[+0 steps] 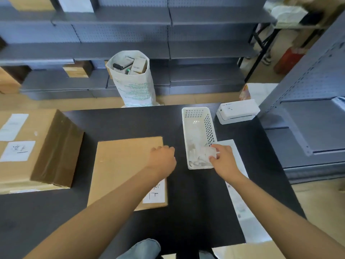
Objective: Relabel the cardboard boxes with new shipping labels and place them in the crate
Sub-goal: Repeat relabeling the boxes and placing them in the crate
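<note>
Your right hand was positioned over the near end of the white basket, its grip closed in a pinch on a crumpled white paper scrap. From this position, the scrap was judged to be a removed label or backing being discarded among the other paper scraps in the basket.

Your left hand rested at the right edge of the flat cardboard box, fingers curled. Whether that grip held anything could not be determined; nothing was visible in it.

Status of the work:

1. The flat cardboard box lay on the tabletop, directly before you. One white label with handwritten marks was visible at its near right corner. Whether this was the old label or the new one could not be determined.
2. The larger cardboard box stood at the left, bearing two white labels.
3. A strip of label stock lay along the right of the tabletop, just beside the basket, and the label printer stood at the far right corner.
4. No crate holding boxes was in view, so neither box had been placed.

The task was judged to be at an early stage: labelling remained unconfirmed, and placement was outstanding for both boxes.
</note>
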A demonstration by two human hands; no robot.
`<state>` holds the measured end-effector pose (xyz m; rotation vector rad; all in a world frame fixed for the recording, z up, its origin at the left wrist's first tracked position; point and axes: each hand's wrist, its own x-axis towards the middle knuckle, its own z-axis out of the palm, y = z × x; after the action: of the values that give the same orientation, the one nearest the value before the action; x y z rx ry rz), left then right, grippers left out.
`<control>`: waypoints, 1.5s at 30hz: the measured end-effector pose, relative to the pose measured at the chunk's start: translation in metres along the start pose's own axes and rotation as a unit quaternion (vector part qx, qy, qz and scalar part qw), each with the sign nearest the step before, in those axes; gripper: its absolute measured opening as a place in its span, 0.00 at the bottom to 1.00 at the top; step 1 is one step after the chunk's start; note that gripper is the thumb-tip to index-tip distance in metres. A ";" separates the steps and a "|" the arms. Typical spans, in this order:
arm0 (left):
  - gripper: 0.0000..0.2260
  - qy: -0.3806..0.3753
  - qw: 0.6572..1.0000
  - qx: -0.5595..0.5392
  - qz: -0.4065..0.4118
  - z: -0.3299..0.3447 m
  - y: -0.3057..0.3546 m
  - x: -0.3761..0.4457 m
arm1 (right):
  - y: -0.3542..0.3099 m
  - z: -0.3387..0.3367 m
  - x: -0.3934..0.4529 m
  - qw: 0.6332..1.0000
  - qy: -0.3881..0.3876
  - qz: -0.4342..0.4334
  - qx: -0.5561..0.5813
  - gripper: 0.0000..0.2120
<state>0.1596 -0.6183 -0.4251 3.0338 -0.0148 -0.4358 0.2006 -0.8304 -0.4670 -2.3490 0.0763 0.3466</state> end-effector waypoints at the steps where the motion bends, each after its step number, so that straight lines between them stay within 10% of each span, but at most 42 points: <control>1: 0.10 0.002 1.000 -0.004 -0.004 0.001 0.011 0.004 | 0.004 -0.005 0.008 1.000 -0.013 -0.002 0.004 0.21; 11: 0.08 -0.013 0.996 -0.065 -0.061 0.004 0.061 0.009 | 0.015 0.015 0.053 0.987 -0.081 -0.069 -0.123 0.23; 20: 0.10 -0.039 0.993 -0.083 -0.074 0.005 0.062 0.006 | 0.014 0.024 0.040 0.883 0.006 -0.215 -0.418 0.22; 31: 0.07 -0.035 0.997 -0.072 -0.009 0.008 0.079 0.011 | 0.020 -0.022 0.005 0.934 -0.001 -0.205 -0.293 0.11; 45: 0.12 -0.022 0.998 -0.011 0.063 0.019 0.144 0.005 | 0.073 -0.107 -0.023 0.912 -0.027 -0.147 -0.382 0.14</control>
<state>0.1596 -0.7630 -0.4334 2.9792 -0.2018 -0.4878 0.1917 -0.9586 -0.4371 -3.0567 -0.5286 0.3248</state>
